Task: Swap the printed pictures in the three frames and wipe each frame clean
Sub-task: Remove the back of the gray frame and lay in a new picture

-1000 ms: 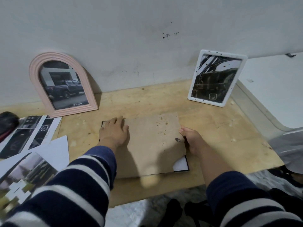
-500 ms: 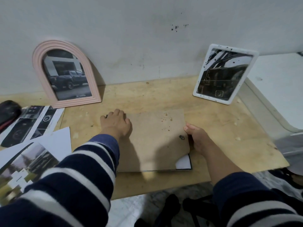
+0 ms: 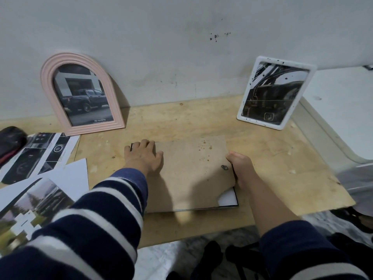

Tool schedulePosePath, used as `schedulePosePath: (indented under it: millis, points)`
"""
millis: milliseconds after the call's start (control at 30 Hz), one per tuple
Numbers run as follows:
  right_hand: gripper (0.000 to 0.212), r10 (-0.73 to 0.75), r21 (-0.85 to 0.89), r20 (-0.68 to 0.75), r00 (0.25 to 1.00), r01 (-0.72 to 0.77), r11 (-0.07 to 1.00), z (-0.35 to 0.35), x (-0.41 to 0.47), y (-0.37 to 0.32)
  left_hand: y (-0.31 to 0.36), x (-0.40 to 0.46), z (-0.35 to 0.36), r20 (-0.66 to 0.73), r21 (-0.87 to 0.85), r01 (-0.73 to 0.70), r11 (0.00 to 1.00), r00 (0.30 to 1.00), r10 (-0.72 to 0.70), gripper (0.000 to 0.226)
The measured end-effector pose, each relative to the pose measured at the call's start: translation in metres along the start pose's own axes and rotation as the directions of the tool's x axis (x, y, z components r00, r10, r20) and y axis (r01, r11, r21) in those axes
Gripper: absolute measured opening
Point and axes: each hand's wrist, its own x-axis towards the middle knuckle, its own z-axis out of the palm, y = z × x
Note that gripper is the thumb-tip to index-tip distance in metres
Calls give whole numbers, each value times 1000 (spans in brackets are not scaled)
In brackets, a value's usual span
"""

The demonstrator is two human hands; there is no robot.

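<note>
So the plywood tabletop [image 3: 181, 122] is taking up most of the view, butted against a scuffed white wall [image 3: 161, 37]. Lying face down in the middle of it is the black-edged frame [image 3: 236, 201], with its brown backing board [image 3: 191, 174] sitting on top a bit crooked, long axis running left to right, and a white sheet [image 3: 228, 199] peeking out at the near right corner. Printed car pictures [image 3: 40, 158] are spreading over the left edge. A pink arched frame [image 3: 48, 77] holding a pickup truck photo is leaning upright against the wall on the left, and a white speckled frame [image 3: 310, 71] is leaning tilted back on the right. The left hand [image 3: 144, 158] is resting flat on the board's left end, fingers relaxed and reaching its far corner. The right hand [image 3: 241, 168] is gripping the board's right edge, thumb on top. A little metal hanger clip [image 3: 224, 167] is sitting just beside that thumb.
</note>
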Motion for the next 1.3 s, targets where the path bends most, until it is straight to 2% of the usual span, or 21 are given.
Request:
schedulePosePath:
  millis: [67, 133, 200, 333, 567, 733, 833, 933, 1000, 1067, 1167, 1300]
  points:
    - [19, 14, 9, 0, 1000, -14, 1000, 3, 0, -6, 0, 0, 0, -1, 3, -5, 1000, 1000, 5, 61]
    - [9, 38, -10, 26, 999, -38, 999, 3, 1, -10, -1, 0, 0, -1, 6, -5, 1000, 1000, 5, 62]
    - [38, 76, -18, 72, 995, -75, 997, 3, 5, -9, -2, 0, 0, 2, 6, -7, 1000, 1000, 7, 62]
    - [39, 92, 35, 139, 986, -97, 995, -3, 3, -4, -6, 2, -3, 24, 12, -29, 1000, 999, 29, 58]
    - [42, 66, 41, 163, 984, -74, 996, -9, 0, -2, -8, 7, -5, 40, 2, -43, 999, 998, 43, 56]
    - [44, 45, 55, 154, 987, -54, 997, -9, 1, 1, -10, 6, -5, 12, -91, -2, 996, 1000, 3, 57]
    - [43, 26, 67, 126, 992, -34, 997, -4, -2, 3, -15, 4, -1, -52, -206, 3, 979, 999, -14, 51]
    - [34, 11, 99, 124, 992, -23, 995, -2, -4, 3, -21, 1, 3, -171, -421, 2, 907, 982, -81, 48]
    - [32, 25, 133, 125, 992, -42, 990, -3, -5, 1, -27, -1, 4, -202, -558, 67, 827, 956, -214, 53]
    - [31, 48, 163, 102, 994, -64, 985, -2, -4, -2, -34, -3, 5, -124, -690, 160, 706, 935, -332, 54]
    - [27, 47, 173, 55, 997, -56, 983, 4, -6, -4, -37, -8, 0, 5, -806, 218, 550, 932, -362, 50]
    - [26, 86, 266, 5, 996, -84, 960, 3, -9, -12, -37, -13, -16, 45, -815, 235, 530, 937, -346, 54]
